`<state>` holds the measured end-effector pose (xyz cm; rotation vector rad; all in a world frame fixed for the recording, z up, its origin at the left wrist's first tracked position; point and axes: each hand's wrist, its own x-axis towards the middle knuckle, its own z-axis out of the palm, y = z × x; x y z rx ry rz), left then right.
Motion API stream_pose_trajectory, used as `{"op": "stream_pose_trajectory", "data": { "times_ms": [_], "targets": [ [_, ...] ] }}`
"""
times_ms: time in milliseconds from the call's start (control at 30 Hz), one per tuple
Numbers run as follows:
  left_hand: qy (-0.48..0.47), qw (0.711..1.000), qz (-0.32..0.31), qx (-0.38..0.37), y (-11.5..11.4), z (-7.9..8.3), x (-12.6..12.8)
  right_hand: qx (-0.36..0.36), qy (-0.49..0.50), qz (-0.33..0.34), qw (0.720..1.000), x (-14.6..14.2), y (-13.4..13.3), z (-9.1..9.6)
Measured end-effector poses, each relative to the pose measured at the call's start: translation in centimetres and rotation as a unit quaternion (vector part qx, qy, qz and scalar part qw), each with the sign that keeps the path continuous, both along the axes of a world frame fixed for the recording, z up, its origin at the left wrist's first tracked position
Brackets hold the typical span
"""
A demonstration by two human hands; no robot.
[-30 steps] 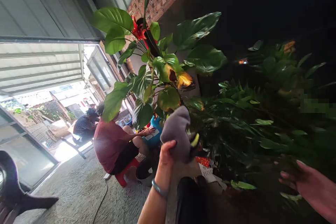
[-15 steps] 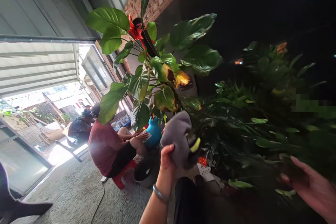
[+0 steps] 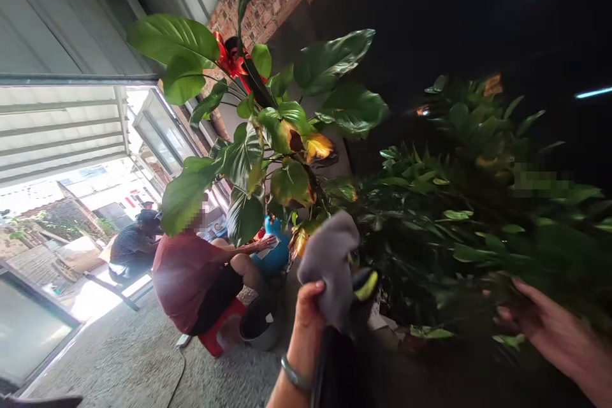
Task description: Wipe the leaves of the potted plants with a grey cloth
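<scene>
Low in the middle, our left hand (image 3: 308, 309) grips a gray cloth (image 3: 329, 258). At lower right, our right hand (image 3: 545, 325) is among leaves (image 3: 454, 214); its grip we cannot tell.

I see my left hand (image 3: 308, 309), a metal bangle (image 3: 294, 377) on its wrist, closed around a grey cloth (image 3: 329, 255) raised before the low leaves of a big-leaved plant (image 3: 268, 134) that has a red bow (image 3: 227, 60) near its top. My right hand (image 3: 545, 328) has its fingers stretched into the dark bushy foliage (image 3: 454, 229), though blur hides whether they grip a leaf. Beyond the plant, a person in a red shirt (image 3: 191, 274) sits on a red stool (image 3: 217, 331).
</scene>
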<state>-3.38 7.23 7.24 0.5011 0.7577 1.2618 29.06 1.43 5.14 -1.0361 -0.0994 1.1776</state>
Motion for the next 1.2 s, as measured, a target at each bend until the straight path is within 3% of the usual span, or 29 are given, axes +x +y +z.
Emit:
{"op": "stream_pose_trajectory", "data": {
  "times_ms": [100, 167, 267, 333, 400, 500, 600, 667, 767, 833, 900, 933, 1033, 1133, 1200],
  "targets": [
    [0.011, 0.996, 0.057, 0.070, 2.1, 4.3, 1.3, 0.028, -0.012, 0.005, 1.000, 0.0, 0.3, -0.6],
    [0.027, 0.997, 0.046, 0.055, 2.5, 4.9, 3.1, 0.028, -0.007, 0.008, 1.000, 0.0, 0.5, -1.2],
    [0.070, 0.996, 0.002, -0.060, 1.0, 2.4, 5.0, 0.026, 0.008, 0.018, 0.999, 0.2, 0.7, -2.0],
    [0.067, 0.993, 0.019, -0.100, -0.6, 0.5, 5.0, 0.031, 0.011, 0.030, 0.999, 0.5, 0.7, -2.4],
    [0.041, 0.994, 0.055, -0.089, -1.8, 0.1, 4.3, 0.039, 0.004, 0.036, 0.999, 0.8, 0.5, -2.6],
    [0.003, 0.997, 0.075, 0.001, -1.8, 2.8, 3.4, 0.049, -0.002, 0.028, 0.998, 0.9, 0.2, -2.2],
    [0.002, 0.992, 0.078, 0.095, 0.2, 6.3, 4.3, 0.067, -0.001, 0.011, 0.998, 0.7, 0.2, -1.9],
    [0.026, 0.994, 0.060, 0.087, 1.3, 6.8, 5.7, 0.077, 0.004, 0.011, 0.997, 0.5, 0.4, -2.0],
    [0.101, 0.995, -0.007, -0.027, 0.6, 3.9, 7.9, 0.079, 0.021, 0.023, 0.996, 0.6, 0.7, -3.0],
    [0.154, 0.977, -0.117, -0.086, -1.4, 1.1, 8.4, 0.078, 0.022, 0.032, 0.996, 0.9, 0.8, -3.7],
    [0.148, 0.965, -0.214, -0.041, -3.4, -0.7, 8.1, 0.073, 0.013, 0.033, 0.997, 1.2, 0.8, -4.0],
    [0.140, 0.961, -0.240, -0.007, -4.1, -0.9, 7.7, 0.072, 0.009, 0.028, 0.997, 1.3, 0.7, -4.0],
    [0.102, 0.964, -0.241, 0.053, -3.6, 1.4, 7.1, 0.080, 0.004, 0.006, 0.997, 1.3, 0.4, -3.2],
    [0.052, 0.988, -0.134, 0.062, -0.2, 5.2, 8.2, 0.092, 0.009, -0.010, 0.996, 1.0, 0.1, -1.9],
    [0.038, 0.996, -0.061, 0.057, 2.0, 6.4, 10.0, 0.093, 0.015, -0.008, 0.996, 0.9, -0.1, -1.5]
  ]
}}
